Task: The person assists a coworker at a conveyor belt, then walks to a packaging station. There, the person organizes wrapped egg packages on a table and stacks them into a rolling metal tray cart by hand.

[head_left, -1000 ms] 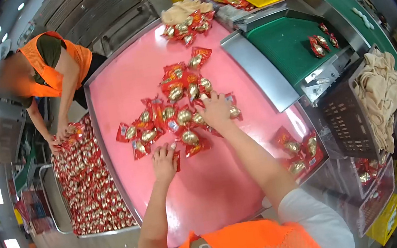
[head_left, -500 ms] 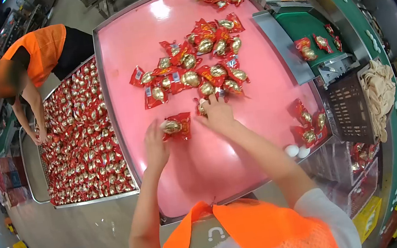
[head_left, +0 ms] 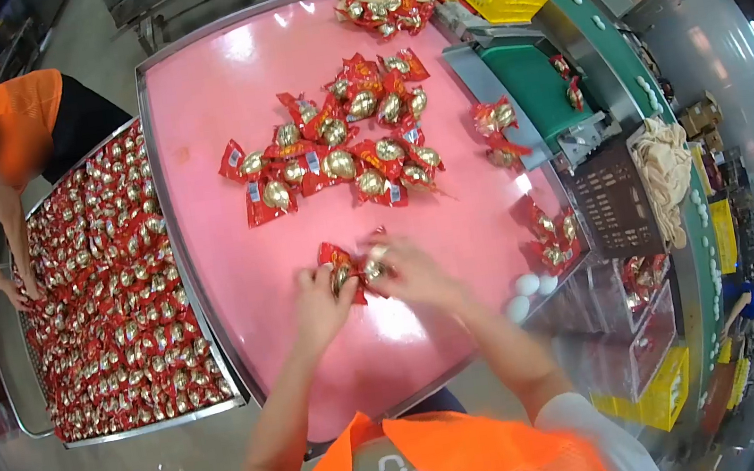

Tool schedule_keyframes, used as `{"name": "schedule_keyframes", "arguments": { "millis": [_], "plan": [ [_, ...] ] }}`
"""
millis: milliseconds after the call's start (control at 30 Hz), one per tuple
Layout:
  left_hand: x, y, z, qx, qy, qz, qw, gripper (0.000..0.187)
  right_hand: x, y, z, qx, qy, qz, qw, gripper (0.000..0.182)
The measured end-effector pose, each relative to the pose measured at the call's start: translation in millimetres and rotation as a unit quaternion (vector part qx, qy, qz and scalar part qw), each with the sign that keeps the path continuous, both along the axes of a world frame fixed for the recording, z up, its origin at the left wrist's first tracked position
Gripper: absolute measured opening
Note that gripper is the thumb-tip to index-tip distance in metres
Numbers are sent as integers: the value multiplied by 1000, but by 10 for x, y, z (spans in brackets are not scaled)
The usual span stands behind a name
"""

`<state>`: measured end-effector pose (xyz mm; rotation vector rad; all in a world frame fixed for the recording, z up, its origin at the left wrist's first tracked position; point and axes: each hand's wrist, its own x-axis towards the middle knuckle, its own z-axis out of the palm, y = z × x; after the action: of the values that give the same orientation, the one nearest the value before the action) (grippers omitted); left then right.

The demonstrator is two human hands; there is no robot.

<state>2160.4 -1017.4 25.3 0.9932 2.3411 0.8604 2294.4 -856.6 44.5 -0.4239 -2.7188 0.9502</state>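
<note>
My right grip (head_left: pixel 415 273) is smeared with blur; its fingers lie over the gold part of one packet (head_left: pixel 375 261), and I cannot tell whether they are closed on it. My left grip (head_left: pixel 318 305) holds another packet (head_left: pixel 339 261) between fingers and thumb, hiding its near end. Print on the wrappers too small to read. Co-worker (head_left: pixel 26 102) at far left, partly lost in the dark rim of the view; fingers hard to separate from the packets there. Both handled packets sit side by side at my fingertips, close above the table (head_left: pixel 250 281); whether they touch it, unclear. Beyond them, apart from both grips, a loose cluster (head_left: pixel 339 164) of similar packets. Wrappers: shiny red film, crimped ends, rounded gold bodies showing. Table: smooth, glossy pink, raised metal edge. Near its right corner, smooth white egg-shaped pieces (head_left: pixel 527 284). Brown crate (head_left: pixel 620 215) beside it: slotted sides, crumpled cream cloth (head_left: pixel 663 162) on top.
</note>
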Motion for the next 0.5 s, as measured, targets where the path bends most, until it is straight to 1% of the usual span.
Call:
{"name": "schedule_keyframes", "arguments": {
  "millis": [33,67,100,133,167,200,233,267,300,367,400,433,467,500],
  "plan": [
    [-162,-15,-124,33,20,2,999,45,14,226,194,-94,-44,-87,991,31],
    [-363,23,-173,37,29,7,999,45,48,681,30,-135,79,-99,983,30],
    [-584,80,-203,57,60,27,996,46,49,1142,-136,-177,201,-109,957,30],
    [-786,162,-235,76,90,47,992,48,25,1468,25,2,94,-132,987,30],
    [-973,307,-304,101,90,61,989,51,-41,1738,186,184,-17,-153,971,30],
    [-1131,463,-389,124,88,72,986,54,-145,1988,34,184,-13,-154,971,30],
    [-1251,638,-470,124,88,68,986,54,-203,2237,-249,192,-46,-75,977,33],
    [-1324,814,-547,104,94,100,985,56,-161,2367,-414,199,-81,3,977,36],
    [-1346,922,-612,85,99,129,983,58,-113,2361,-445,199,-86,-4,976,36],
    [-1456,920,-734,82,94,105,987,60,-121,2243,-396,60,-127,-91,986,44],
    [-1461,884,-804,75,91,92,989,62,-16,2162,-321,59,-136,-94,985,44],
    [-1399,770,-723,135,-87,115,980,61,114,2020,-238,52,-99,-156,981,46],
    [-1347,607,-503,191,-257,135,938,60,217,1895,-166,46,-56,-216,974,49],
    [-1288,392,-336,235,-327,149,903,57,407,1789,-160,72,-72,-226,969,52]
  ]
}}
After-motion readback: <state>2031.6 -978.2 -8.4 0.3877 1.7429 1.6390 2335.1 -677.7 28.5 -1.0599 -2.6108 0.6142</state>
